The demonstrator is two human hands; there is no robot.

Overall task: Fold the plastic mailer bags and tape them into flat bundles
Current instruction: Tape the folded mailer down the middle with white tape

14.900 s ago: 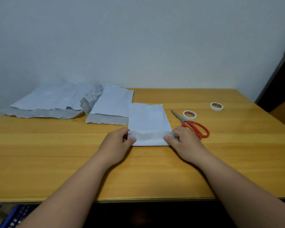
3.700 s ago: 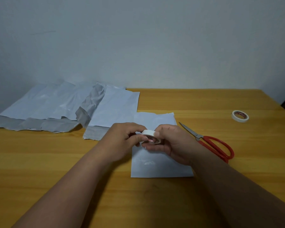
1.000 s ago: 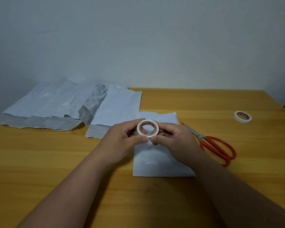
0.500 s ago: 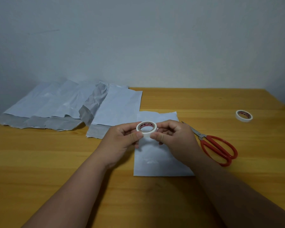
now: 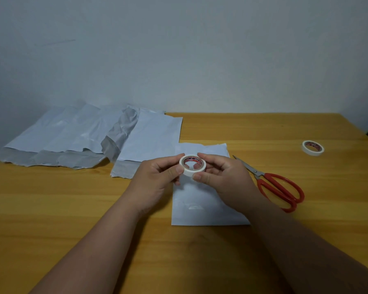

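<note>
tape roll (image 5: 192, 166) tipped flatter than half a second back, hands hardly shifted | left hand (image 5: 157, 181) and right hand (image 5: 223, 179) both pinch its rim, probably hunting the loose end, too small to see | held over folded mailer bag (image 5: 202, 206) on table (image 5: 72, 209) | scissors (image 5: 278, 187) just right, unfolded bags (image 5: 83, 136) back left

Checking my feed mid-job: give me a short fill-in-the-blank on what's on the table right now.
1. Both hands, left hand and right hand, hold a white ____ roll.
2. The red-handled scissors lie ____ of the folded white plastic mailer bag.
3. The scissors' handles are ____.

Missing: tape; right; red
</note>
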